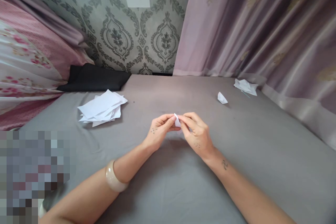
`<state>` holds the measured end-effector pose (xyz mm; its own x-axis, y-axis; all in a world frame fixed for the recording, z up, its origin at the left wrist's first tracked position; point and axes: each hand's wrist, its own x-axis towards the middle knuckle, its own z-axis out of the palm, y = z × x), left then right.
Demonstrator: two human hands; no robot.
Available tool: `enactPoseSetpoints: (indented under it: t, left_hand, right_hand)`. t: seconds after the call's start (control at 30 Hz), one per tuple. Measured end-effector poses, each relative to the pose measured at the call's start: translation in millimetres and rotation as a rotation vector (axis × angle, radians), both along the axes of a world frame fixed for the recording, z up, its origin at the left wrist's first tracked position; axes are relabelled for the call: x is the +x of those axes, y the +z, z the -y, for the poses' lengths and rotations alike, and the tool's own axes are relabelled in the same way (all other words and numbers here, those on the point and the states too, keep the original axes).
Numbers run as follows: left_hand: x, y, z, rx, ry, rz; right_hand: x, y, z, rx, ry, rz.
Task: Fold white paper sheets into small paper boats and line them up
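Between my two hands is a small piece of folded white paper (177, 121), held above the grey sheet. My left hand (162, 129) pinches its left side between thumb and fingers. On the other side, the fingertips of my right hand (196, 131) are closed on the paper too. Much of the paper is hidden behind the fingers, so its full shape cannot be made out. A loose stack of white paper sheets (103, 108) lies to the left, beyond my left hand. One small folded paper piece (222, 98) rests by itself to the right, beyond my right hand.
More white papers (245, 86) lie at the far right, beside a thin bluish strip (245, 94). A folded black cloth (96, 77) sits at the back left of the grey sheet (162, 182). Curtains (223, 24) hang right, floral fabric (28, 52) left. Pixelation covers the lower left.
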<state>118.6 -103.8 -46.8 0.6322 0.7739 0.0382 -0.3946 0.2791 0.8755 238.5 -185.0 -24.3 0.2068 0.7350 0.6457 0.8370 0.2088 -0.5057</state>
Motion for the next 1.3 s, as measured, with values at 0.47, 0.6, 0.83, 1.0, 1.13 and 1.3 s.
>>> enactPoseSetpoints:
  t: [0.47,0.6,0.83,1.0,1.13,1.3]
  left_hand:
    - [-1,4.1,2,0.029,-0.003,-0.036]
    - [-1,7.5,5,0.094,-0.031,-0.057]
    - [-2,5.4,4,0.097,0.008,-0.103]
    - [-2,7.2,2,0.022,0.018,-0.126]
    - [-2,8.5,2,-0.039,0.038,-0.152]
    - [-2,7.1,0,0.077,0.117,-0.187]
  right_hand:
    - [-7,11.7,2,-0.087,-0.029,-0.114]
    - [-7,12.1,1,-0.097,-0.054,-0.183]
    - [-3,8.6,-3,-0.205,-0.015,-0.481]
    - [0,3.3,-5,-0.196,0.019,-0.602]
    - [-4,1.7,-2,-0.131,0.007,-0.421]
    - [-11,2.9,-1,-0.074,0.004,-0.248]
